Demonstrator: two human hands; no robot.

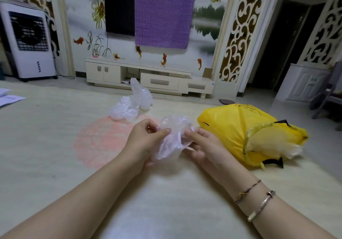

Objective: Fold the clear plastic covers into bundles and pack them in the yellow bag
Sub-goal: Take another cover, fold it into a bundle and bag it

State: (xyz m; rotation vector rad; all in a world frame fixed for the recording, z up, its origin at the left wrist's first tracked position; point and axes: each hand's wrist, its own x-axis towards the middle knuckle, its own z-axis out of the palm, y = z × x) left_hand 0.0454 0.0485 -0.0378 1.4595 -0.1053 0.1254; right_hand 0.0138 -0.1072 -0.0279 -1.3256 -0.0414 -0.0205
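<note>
1. Left hand (142, 142) pinches the clear plastic cover (172, 138), thumb on top; right hand (201, 146) grips its other edge, just left of the yellow bag (240, 133).
2. Squeeze air out, fold tight, w/ edges tucked.
3. Loose cover pile (131, 103) waits beyond, bag's far left.

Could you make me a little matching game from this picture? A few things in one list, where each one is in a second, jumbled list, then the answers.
Things:
1. clear cover being folded
2. loose pile of clear covers
3. yellow bag
4. purple cloth

Places:
A. hanging on the far wall
B. held between the left hand and right hand
C. lying to the right of the hands
D. lying beyond the hands, toward the cabinet

Pairs: 1-B, 2-D, 3-C, 4-A
</note>
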